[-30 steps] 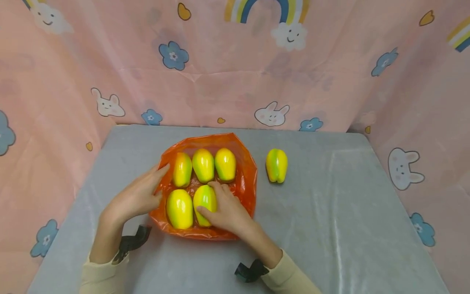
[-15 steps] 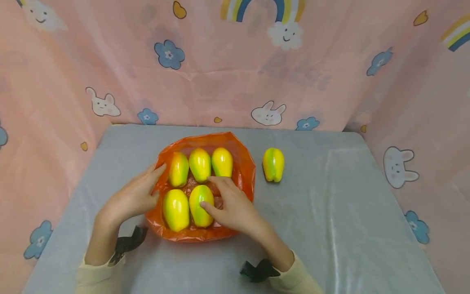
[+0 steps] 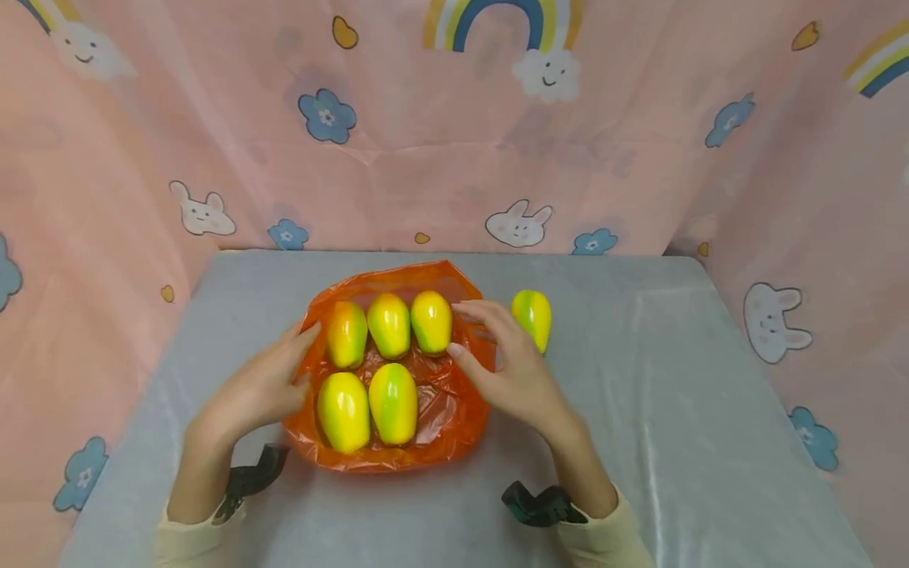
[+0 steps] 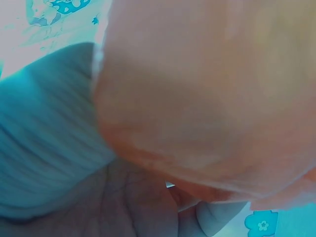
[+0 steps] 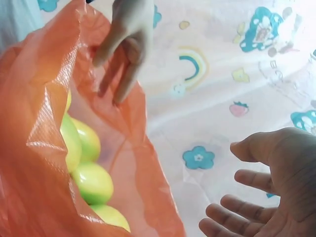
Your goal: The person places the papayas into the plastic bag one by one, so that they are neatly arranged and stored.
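An orange plastic bag [image 3: 454, 430] lies spread wide on the table, its rim rolled outward. Inside are several glossy yellow-green fruits [image 3: 389, 325], mango-like, in a back row and a front row. My left hand [image 3: 263, 386] rests at the bag's left rim, thumb and index finger apart and reaching over the inside wall. In the left wrist view, orange plastic covers much of the palm. My right hand [image 3: 521, 379] hovers by the right rim with fingers spread, holding nothing. Partly behind it, one more such fruit [image 3: 534, 315] lies on the table outside the bag.
The grey-covered table [image 3: 710, 442] extends to the right of the bag. A pink printed curtain [image 3: 412, 158] hangs behind and at both sides. Dark straps [image 3: 543, 505] with mounts sit at both wrists.
My right hand has let go of the front fruit beside the left one and moved right, out over the bag's right rim. My left hand stays at the left rim.
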